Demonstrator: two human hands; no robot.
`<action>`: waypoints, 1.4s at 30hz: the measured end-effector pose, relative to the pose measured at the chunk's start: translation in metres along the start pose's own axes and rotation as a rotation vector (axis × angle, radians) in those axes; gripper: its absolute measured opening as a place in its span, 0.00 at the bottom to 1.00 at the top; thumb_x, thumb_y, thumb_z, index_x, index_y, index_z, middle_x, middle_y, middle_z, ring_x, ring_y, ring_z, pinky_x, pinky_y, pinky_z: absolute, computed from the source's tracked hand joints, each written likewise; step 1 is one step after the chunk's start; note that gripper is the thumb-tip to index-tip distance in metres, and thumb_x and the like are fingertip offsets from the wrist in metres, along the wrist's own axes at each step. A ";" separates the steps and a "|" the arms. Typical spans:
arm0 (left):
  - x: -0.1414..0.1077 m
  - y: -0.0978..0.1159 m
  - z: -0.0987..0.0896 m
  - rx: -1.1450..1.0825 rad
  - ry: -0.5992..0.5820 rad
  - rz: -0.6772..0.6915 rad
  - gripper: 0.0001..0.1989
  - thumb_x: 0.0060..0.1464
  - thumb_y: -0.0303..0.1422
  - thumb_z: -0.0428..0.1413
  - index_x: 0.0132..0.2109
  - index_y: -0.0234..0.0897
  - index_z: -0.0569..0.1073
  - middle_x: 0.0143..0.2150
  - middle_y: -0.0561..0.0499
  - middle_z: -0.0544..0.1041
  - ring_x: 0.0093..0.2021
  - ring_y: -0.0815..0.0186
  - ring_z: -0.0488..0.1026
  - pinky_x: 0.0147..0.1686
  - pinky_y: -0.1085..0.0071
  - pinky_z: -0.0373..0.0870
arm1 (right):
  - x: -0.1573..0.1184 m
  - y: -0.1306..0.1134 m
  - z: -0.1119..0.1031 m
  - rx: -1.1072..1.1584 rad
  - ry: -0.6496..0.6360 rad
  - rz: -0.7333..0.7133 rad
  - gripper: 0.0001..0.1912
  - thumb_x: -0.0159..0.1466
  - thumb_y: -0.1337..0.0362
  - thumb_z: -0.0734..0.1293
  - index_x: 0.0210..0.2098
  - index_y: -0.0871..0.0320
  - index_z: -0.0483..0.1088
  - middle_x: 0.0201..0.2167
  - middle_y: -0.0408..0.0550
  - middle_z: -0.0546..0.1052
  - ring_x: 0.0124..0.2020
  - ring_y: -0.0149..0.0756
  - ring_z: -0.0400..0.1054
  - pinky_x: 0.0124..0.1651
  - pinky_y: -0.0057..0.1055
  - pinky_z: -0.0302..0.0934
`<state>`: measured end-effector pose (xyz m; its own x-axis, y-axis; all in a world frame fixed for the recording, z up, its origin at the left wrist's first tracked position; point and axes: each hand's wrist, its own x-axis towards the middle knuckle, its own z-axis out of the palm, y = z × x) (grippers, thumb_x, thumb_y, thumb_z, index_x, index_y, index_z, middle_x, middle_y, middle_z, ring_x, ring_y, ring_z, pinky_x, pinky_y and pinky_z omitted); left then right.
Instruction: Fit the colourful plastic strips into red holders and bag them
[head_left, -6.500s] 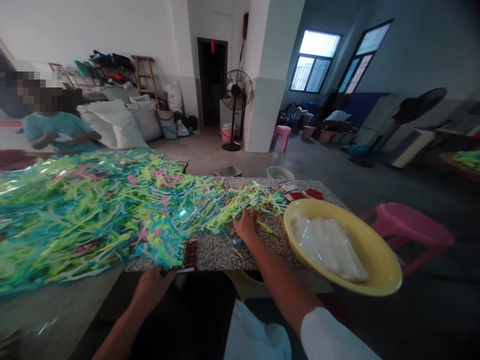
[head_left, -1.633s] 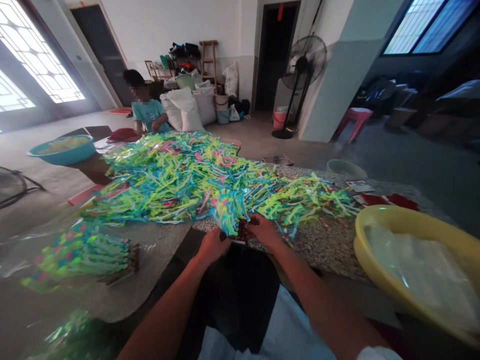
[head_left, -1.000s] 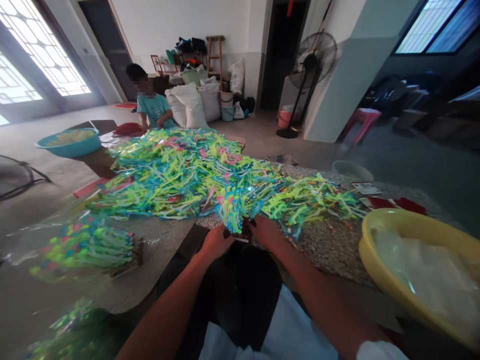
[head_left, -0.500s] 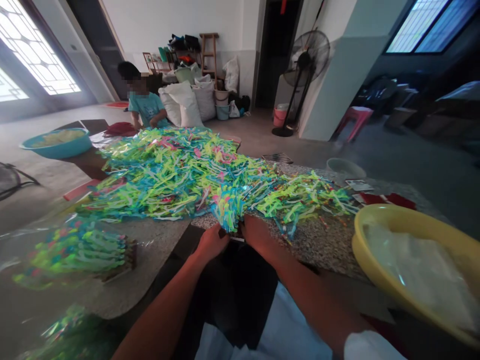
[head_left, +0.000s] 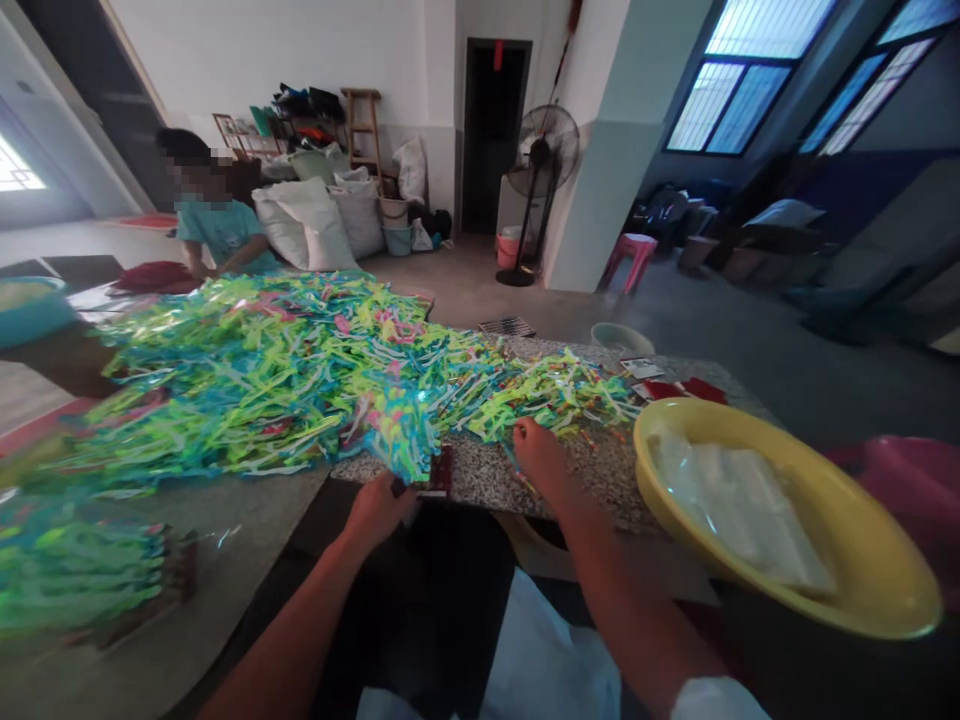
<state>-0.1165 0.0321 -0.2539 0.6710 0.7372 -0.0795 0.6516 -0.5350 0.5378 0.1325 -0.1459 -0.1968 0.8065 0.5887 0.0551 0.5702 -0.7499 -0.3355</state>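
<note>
A large heap of green, blue and pink plastic strips (head_left: 247, 370) covers the stone table (head_left: 480, 475). My left hand (head_left: 379, 515) is closed at the table's front edge on a bunch of strips (head_left: 405, 435), whose loose ends point away from me. A dark red card (head_left: 441, 472) lies by that bunch, partly under it. My right hand (head_left: 534, 450) is at the near side of a smaller pile of strips (head_left: 559, 390), fingers pressed together; what they hold, if anything, is too small to make out.
On the right is a yellow basin (head_left: 870, 560) with clear plastic bags (head_left: 742, 500). Bundled strips (head_left: 82, 565) lie at the near left. A person (head_left: 225, 235) sits behind the heap. Red cards (head_left: 686, 390) and a pale bowl (head_left: 622, 338) are at the back right.
My right hand has moved away from my left hand, to the right and over to the smaller pile. My left hand still grips the bunch. The view has turned to the right.
</note>
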 end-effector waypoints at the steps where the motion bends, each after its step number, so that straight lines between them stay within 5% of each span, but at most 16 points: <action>1: 0.000 0.000 0.001 -0.001 0.003 -0.001 0.14 0.57 0.43 0.57 0.38 0.36 0.76 0.29 0.50 0.76 0.30 0.64 0.73 0.29 0.72 0.58 | 0.010 0.015 -0.004 -0.025 0.045 0.039 0.18 0.73 0.62 0.55 0.54 0.56 0.73 0.46 0.54 0.79 0.46 0.40 0.73 0.45 0.29 0.59; 6: 0.001 -0.003 0.002 -0.008 0.021 0.026 0.13 0.58 0.43 0.55 0.38 0.36 0.75 0.29 0.50 0.76 0.31 0.63 0.73 0.31 0.71 0.60 | 0.055 0.063 -0.012 -0.175 0.022 0.070 0.24 0.71 0.68 0.55 0.64 0.55 0.67 0.53 0.58 0.75 0.51 0.42 0.72 0.50 0.31 0.60; 14: 0.003 -0.006 0.002 -0.043 -0.008 0.041 0.13 0.59 0.42 0.55 0.40 0.37 0.75 0.28 0.51 0.75 0.29 0.64 0.73 0.31 0.72 0.60 | 0.073 0.070 -0.005 -0.314 -0.097 -0.127 0.21 0.69 0.70 0.56 0.58 0.56 0.71 0.50 0.56 0.76 0.49 0.42 0.73 0.47 0.31 0.60; 21: 0.002 -0.006 0.004 -0.052 -0.009 0.039 0.13 0.58 0.42 0.55 0.38 0.35 0.74 0.29 0.51 0.75 0.30 0.65 0.73 0.31 0.72 0.60 | 0.059 0.068 -0.020 -0.129 0.008 -0.120 0.14 0.68 0.65 0.61 0.48 0.57 0.76 0.44 0.53 0.80 0.43 0.38 0.72 0.42 0.28 0.56; 29: 0.001 -0.007 0.005 -0.059 -0.005 0.043 0.15 0.59 0.44 0.55 0.40 0.36 0.76 0.28 0.52 0.74 0.29 0.65 0.71 0.30 0.72 0.58 | 0.034 0.049 -0.001 0.057 -0.177 -0.207 0.12 0.64 0.64 0.64 0.31 0.60 0.78 0.30 0.47 0.79 0.32 0.34 0.70 0.34 0.27 0.52; 37: 0.001 -0.008 0.007 -0.091 0.000 0.046 0.12 0.58 0.40 0.57 0.41 0.36 0.76 0.30 0.52 0.75 0.30 0.66 0.71 0.31 0.73 0.58 | 0.026 0.060 0.002 -0.080 -0.098 -0.116 0.18 0.68 0.52 0.64 0.48 0.57 0.77 0.42 0.52 0.81 0.43 0.42 0.73 0.40 0.30 0.57; 42: -0.001 -0.005 0.005 -0.108 0.012 0.043 0.11 0.58 0.39 0.57 0.42 0.36 0.76 0.31 0.51 0.76 0.31 0.67 0.72 0.32 0.73 0.59 | 0.019 0.069 0.004 -0.127 -0.149 -0.171 0.14 0.69 0.56 0.63 0.45 0.56 0.77 0.42 0.50 0.80 0.44 0.40 0.73 0.43 0.30 0.58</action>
<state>-0.1186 0.0325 -0.2606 0.6931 0.7194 -0.0448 0.5795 -0.5192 0.6281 0.1866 -0.1849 -0.2228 0.6703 0.7410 -0.0414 0.7189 -0.6622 -0.2114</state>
